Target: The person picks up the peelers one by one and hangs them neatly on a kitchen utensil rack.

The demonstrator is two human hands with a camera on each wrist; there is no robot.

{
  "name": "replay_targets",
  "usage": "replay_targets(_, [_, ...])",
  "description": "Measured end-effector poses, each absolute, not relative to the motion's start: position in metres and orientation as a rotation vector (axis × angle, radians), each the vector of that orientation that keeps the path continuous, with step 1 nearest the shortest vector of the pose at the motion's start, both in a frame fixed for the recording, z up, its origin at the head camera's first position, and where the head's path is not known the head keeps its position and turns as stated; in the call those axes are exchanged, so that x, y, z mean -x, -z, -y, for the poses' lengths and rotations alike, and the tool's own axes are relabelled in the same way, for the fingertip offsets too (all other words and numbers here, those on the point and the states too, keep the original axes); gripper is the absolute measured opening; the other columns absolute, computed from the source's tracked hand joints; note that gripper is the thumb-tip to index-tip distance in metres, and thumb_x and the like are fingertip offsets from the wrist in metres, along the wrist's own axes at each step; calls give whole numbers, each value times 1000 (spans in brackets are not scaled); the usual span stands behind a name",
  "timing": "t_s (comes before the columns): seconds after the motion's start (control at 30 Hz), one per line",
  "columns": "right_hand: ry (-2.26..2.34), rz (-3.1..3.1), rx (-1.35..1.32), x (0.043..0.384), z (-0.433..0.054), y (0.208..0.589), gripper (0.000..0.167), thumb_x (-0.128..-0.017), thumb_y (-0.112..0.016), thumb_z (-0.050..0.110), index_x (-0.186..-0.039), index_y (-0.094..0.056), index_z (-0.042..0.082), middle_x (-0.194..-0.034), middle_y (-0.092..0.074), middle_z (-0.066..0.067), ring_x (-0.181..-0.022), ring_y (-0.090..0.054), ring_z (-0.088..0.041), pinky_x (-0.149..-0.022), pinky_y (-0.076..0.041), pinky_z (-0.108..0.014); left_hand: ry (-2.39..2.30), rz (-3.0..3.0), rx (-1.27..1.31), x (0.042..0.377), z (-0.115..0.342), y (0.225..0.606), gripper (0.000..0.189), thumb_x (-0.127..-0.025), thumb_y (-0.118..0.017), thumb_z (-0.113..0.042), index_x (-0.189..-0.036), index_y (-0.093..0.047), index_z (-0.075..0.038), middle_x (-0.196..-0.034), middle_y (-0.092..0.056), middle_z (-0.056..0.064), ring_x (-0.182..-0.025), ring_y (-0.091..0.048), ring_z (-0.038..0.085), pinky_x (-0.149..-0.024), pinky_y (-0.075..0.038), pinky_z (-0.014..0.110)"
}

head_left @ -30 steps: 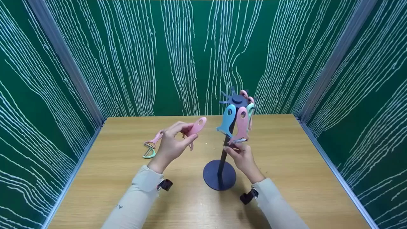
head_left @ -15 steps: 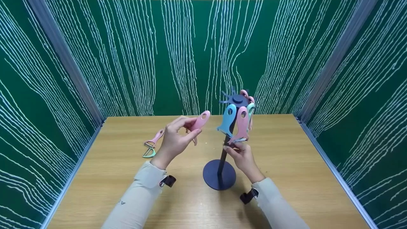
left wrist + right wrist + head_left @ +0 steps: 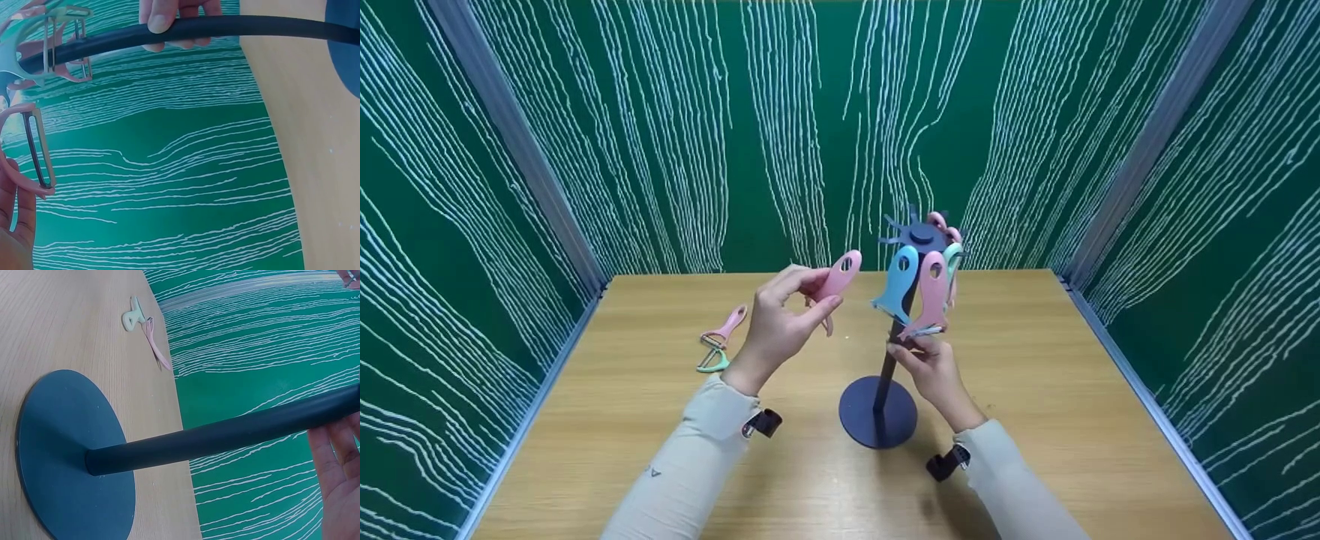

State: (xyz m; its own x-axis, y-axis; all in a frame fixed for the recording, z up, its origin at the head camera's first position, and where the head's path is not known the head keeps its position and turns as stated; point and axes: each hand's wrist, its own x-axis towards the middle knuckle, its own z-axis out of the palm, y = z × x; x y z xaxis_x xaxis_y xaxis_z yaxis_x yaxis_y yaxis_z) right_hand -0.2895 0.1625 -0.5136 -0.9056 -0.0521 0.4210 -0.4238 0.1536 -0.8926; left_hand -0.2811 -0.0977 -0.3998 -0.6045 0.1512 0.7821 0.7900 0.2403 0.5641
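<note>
My left hand (image 3: 780,319) pinches a pink peeler (image 3: 840,277) between thumb and fingers, its holed handle end pointing up toward the rack. In the left wrist view, the blade end of that pink peeler (image 3: 36,149) shows at the left edge. A dark rack with a round base (image 3: 877,427) stands to its right, with hooks fanned around its top (image 3: 921,235). On those hooks hang a blue peeler (image 3: 896,286), a pink one in front, a mint green peeler (image 3: 952,259) and further pink ones behind. Below them, my right hand (image 3: 934,371) grips the rack's pole (image 3: 225,436).
Left of the rack, a pink peeler (image 3: 727,327) and a mint green peeler (image 3: 712,361) lie close together on the wooden table (image 3: 645,450). Green walls with white lines enclose the table at the back and both sides.
My left hand has moved up and to the right with the pink peeler, bringing it nearer the hanging blue one. The right hand and rack stay in place.
</note>
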Motion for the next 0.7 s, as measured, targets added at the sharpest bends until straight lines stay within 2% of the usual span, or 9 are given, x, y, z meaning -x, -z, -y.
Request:
replay_targets(0.17, [-1814, 2153, -460, 289, -163, 513, 11, -98, -71, -10, -107, -78, -13, -108, -80, -26, -92, -73, 1, -84, -61, -16, 1394, 1914, 860, 280, 95, 397, 33, -92, -88, -7, -122, -78, 1, -106, -76, 14, -92, -70, 24, -81, -64, 38])
replay_targets(0.37, [-1794, 2174, -446, 289, -164, 513, 11, -98, -72, -9, -106, -78, -12, -108, -80, -25, -92, -73, 0, -84, -61, -17, 1398, 1906, 870, 280, 91, 392, 33, -92, -88, -7, -122, -77, 1, -106, -76, 15, -92, -71, 25, -83, -62, 26])
replay_targets(0.7, [-1799, 2172, -444, 289, -164, 512, 8, -98, -73, -8, -102, -79, -10, -102, -79, -22, -89, -72, -2, -83, -62, -17, 1422, 1882, 878, 279, 84, 386, 32, -92, -87, -7, -122, -78, 1, -106, -76, 14, -92, -71, 25, -84, -62, 26])
